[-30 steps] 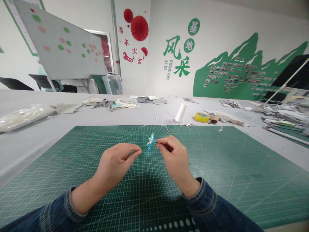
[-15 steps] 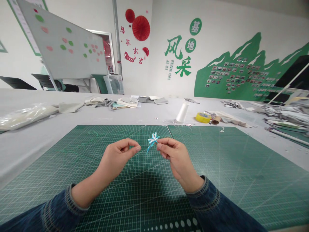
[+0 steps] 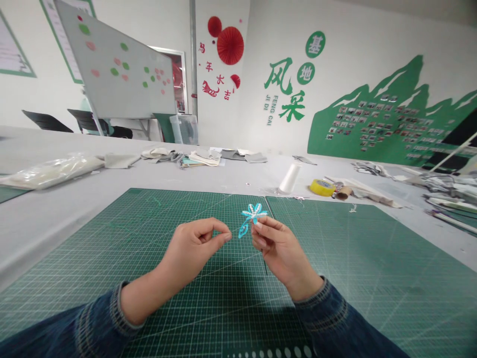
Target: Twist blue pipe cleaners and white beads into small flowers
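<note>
A small blue flower with white bead-like lines on its petals (image 3: pixel 254 212) is pinched between the thumb and fingers of my right hand (image 3: pixel 278 246). A blue leaf-shaped piece (image 3: pixel 243 230) hangs below it on the left. My left hand (image 3: pixel 197 248) is to the left of the flower, apart from it, with thumb and forefinger pressed together. Whatever those fingertips hold, if anything, is too fine to make out. Both hands are above the green cutting mat (image 3: pixel 179 209).
Beyond the mat stand a white thread cone (image 3: pixel 289 179), a yellow tape roll (image 3: pixel 322 187) and a cardboard tube (image 3: pixel 343 193). Fabric scraps (image 3: pixel 204 157) lie along the back, a plastic-wrapped bundle (image 3: pixel 55 170) at left. More cloth (image 3: pixel 439 181) is heaped at right.
The flower has turned so its petals and leaf-shaped piece face me more openly. The whole view has shifted slightly; both hands appear further right, still in their pinches.
</note>
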Available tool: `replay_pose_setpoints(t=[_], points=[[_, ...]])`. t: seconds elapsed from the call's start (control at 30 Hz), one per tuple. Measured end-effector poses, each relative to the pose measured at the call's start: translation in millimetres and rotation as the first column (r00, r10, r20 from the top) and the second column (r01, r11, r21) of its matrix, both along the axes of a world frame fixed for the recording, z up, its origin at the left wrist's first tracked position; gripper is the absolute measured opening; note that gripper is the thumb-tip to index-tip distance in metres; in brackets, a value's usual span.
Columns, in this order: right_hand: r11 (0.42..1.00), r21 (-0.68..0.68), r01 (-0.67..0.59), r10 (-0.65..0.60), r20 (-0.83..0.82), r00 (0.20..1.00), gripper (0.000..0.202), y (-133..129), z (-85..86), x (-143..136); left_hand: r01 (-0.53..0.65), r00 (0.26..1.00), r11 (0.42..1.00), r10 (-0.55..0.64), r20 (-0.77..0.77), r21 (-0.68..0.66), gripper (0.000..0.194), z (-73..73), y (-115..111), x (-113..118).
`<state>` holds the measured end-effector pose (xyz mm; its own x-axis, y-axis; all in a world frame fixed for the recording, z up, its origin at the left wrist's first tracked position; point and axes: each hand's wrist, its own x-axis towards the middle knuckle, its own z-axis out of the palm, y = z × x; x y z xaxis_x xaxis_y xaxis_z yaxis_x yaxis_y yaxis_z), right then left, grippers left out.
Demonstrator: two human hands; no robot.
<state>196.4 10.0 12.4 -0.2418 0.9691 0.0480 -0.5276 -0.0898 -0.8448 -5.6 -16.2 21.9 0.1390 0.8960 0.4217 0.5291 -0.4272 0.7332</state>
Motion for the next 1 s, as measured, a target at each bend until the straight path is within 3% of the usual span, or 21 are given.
replay_pose_setpoints(t=[0.2,0.57,0.9,1.0], points=[[0.999,-0.024,-0.025,0.024,-0.043,0.999,0.012,-0.2,0.4,-1.5,-0.002,1.000,1.000,0.002,0.023,0.015,0.017,0.3,-0.8,-2.8],[0.999,0.020,0.025,-0.026,0.046,0.999,0.011,-1.6,-3.2,-5.7,0.056,0.995,0.969,-0.036,-0.088,0.242,0.008,6.6,-12.7,-0.1],[0.998,0.049,0.046,-0.050,0.079,0.996,0.012,-1.8,-4.1,-7.2,0.004,0.998,0.973,0.012,-0.066,0.231,0.010,8.6,-12.8,-0.6],[0.998,0.049,0.051,-0.054,0.071,0.996,0.012,-1.1,-4.6,-6.7,0.038,0.996,0.969,-0.018,-0.084,0.242,0.008,8.5,-13.2,-0.9]])
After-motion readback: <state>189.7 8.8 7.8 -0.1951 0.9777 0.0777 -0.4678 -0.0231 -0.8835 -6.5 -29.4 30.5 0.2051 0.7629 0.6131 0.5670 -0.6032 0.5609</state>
